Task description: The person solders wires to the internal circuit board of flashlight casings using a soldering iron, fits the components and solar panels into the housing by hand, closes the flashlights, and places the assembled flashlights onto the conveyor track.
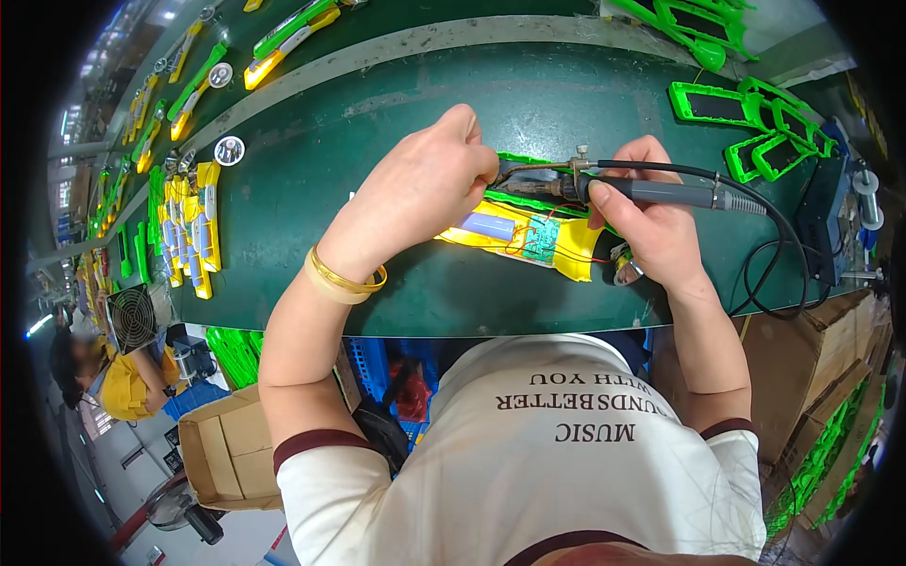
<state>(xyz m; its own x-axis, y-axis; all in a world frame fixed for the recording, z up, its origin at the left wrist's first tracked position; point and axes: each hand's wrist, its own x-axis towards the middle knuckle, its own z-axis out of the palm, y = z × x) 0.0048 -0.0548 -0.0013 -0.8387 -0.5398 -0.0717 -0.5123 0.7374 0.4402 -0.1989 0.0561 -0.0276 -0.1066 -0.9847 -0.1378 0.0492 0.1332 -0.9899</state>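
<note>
Yellow casing lies open on the green workbench, in front of the person and near the bench's front edge. Inside it sit a violet-blue cylindrical battery and a small green circuit board, with thin red wires around the board. A bright green casing lies along its far side, partly covered by the hands and the tool.

The right hand pinches the grey handle of a soldering iron between thumb and fingers, the tool pointing left above the casings. A curved metal tube is fixed along the iron, and a black cable loops from its rear. Just below this hand is a round silvery reflector.

The left hand is curled beside the iron's front end, fingers bent inward and fingertips turned away; whether it pinches anything cannot be told. A gold bangle circles that wrist.

To the left, yellow casings with batteries lie close together, another reflector beside them. Green frames lie at the upper right, near a solder spool.
</note>
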